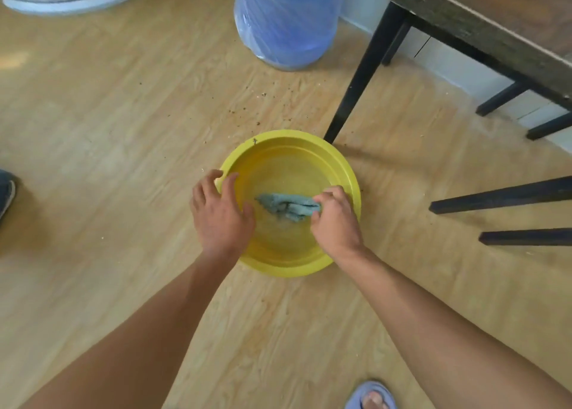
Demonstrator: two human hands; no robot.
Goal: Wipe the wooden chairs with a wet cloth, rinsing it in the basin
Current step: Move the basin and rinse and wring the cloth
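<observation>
A round yellow basin (289, 144) holding shallow water stands on the wooden floor in the middle of the view. A crumpled blue-green cloth (286, 206) lies in the water. My right hand (335, 221) grips the cloth's right end, fingers curled round it. My left hand (221, 213) hovers over the basin's left rim with fingers spread and loose, its thumb pointing toward the cloth but apart from it. Black legs of a wooden chair (501, 195) reach in from the right.
A dark wooden table (483, 22) with black legs (362, 77) stands at the upper right, one leg touching down just behind the basin. A large blue water jug (288, 19) stands behind. Crumbs dot the floor. My slippered foot (371, 396) is at the bottom; another shoe (6, 192) is at left.
</observation>
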